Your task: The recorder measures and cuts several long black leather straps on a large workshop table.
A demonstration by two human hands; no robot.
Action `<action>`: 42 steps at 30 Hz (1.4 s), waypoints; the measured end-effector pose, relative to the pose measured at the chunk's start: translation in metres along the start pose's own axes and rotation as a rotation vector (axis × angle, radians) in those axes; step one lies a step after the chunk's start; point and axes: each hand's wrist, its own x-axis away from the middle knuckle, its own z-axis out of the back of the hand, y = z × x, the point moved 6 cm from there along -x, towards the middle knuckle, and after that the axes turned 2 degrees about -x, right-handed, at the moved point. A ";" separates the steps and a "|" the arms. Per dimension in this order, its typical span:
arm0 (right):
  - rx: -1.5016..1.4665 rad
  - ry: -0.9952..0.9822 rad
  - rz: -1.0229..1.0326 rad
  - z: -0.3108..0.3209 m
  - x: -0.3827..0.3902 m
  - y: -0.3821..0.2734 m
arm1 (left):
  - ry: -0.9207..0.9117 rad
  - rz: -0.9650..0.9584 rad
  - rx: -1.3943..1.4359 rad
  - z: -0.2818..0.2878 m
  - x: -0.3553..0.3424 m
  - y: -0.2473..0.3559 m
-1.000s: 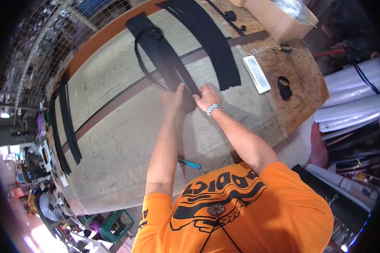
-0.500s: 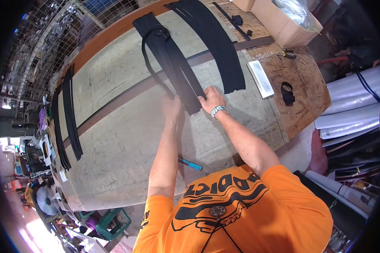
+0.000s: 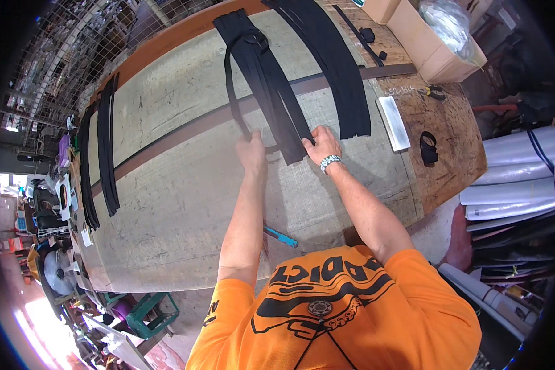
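Note:
A bundle of long black fabric strips (image 3: 266, 83) lies on the worktable (image 3: 185, 203) in front of me. My left hand (image 3: 251, 153), slightly blurred, is closed on a narrow black strap (image 3: 230, 86) to the left of the bundle. That strap loops up to a small coil (image 3: 256, 41) lying on the strips. At the near end of the bundle, my right hand (image 3: 323, 148) pinches the rightmost strip, which stands a little apart from the others. A patterned band circles my right wrist.
More black strips (image 3: 333, 68) lie to the right, others (image 3: 106, 148) far left. A flat brown bar (image 3: 185, 139) crosses under them. Nearby are a pale block (image 3: 393, 123), a black roll (image 3: 428, 148), pliers (image 3: 435, 93), a carton (image 3: 435, 55) and a blue-handled tool (image 3: 282, 237).
My left hand has drawn the strap slightly away from the bundle, to the left. My right hand stays at the strip's end. The whole view has shifted a little.

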 end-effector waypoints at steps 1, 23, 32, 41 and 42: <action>0.004 0.000 0.009 0.000 -0.001 0.002 | 0.007 0.106 0.129 -0.001 -0.001 -0.007; -0.156 -0.080 0.623 0.018 0.052 -0.138 | -0.266 0.505 1.029 -0.027 -0.010 0.067; -0.378 -0.015 0.186 0.026 0.033 -0.118 | -0.285 0.483 0.748 -0.033 -0.020 0.073; -0.552 -0.197 0.094 0.000 0.033 -0.096 | -0.323 0.675 1.083 -0.034 0.035 0.017; -0.552 -0.198 0.097 0.003 0.033 -0.097 | -0.360 0.649 1.117 -0.026 0.037 0.023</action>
